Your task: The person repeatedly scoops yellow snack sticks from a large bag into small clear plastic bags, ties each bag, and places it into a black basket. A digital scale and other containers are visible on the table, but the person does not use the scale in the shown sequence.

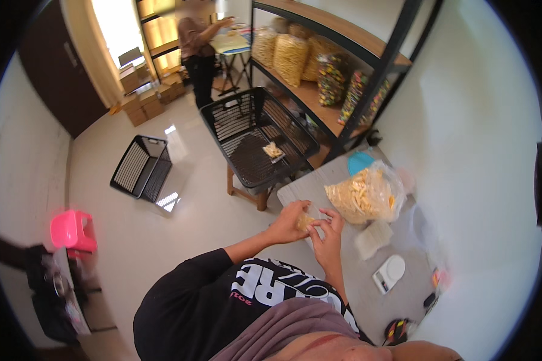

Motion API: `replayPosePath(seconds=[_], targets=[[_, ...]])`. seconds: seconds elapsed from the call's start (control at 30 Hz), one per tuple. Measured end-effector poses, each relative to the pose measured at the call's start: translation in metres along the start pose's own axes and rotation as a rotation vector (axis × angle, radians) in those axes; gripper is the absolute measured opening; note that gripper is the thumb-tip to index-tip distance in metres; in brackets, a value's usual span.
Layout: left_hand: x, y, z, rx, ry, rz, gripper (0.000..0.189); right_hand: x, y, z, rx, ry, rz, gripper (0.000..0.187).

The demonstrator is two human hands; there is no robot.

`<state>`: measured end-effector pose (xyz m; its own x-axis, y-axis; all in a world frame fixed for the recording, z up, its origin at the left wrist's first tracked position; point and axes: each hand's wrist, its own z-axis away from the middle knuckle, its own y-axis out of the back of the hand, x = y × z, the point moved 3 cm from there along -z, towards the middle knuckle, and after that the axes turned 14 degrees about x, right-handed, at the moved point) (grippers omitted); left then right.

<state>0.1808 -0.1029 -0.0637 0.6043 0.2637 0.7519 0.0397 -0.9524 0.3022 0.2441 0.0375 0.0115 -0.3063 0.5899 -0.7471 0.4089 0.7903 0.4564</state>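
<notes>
My left hand (291, 222) grips a small clear plastic bag (305, 221) with pale yellow snack pieces in its lower part. At the bag's right side, the fingers of my right hand (327, 230) pinch the plastic. Both hands are over the near edge of a grey table (293, 192). Just beyond them lies a large open clear bag of yellow snack sticks (359, 194), tilted toward the right. A stack of flat, whitish packets (373, 239) sits beside it, and a white digital kitchen scale (389, 273) is nearer to me.
A black plastic crate (253, 180) holding a filled snack packet (273, 151) rests on a wooden stool (262, 201). Another crate (142, 169) stands on the floor. Shelves (307, 97) carry big snack bags (291, 58). A person (198, 54) stands at a far folding table (230, 45).
</notes>
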Motion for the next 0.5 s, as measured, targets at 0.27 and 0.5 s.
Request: replayPosePath(seconds=[0.27, 0.5], targets=[[-0.024, 0.017, 0.009, -0.162, 0.253, 0.08, 0.095, -0.012, -0.006, 0.01, 0.033, 0.0, 0.111, 0.017], [0.0, 0.0, -0.017, -0.479, 0.386, 0.421, 0.113, 0.006, 0.032, -0.006, 0.066, -0.118, 0.028, 0.01]])
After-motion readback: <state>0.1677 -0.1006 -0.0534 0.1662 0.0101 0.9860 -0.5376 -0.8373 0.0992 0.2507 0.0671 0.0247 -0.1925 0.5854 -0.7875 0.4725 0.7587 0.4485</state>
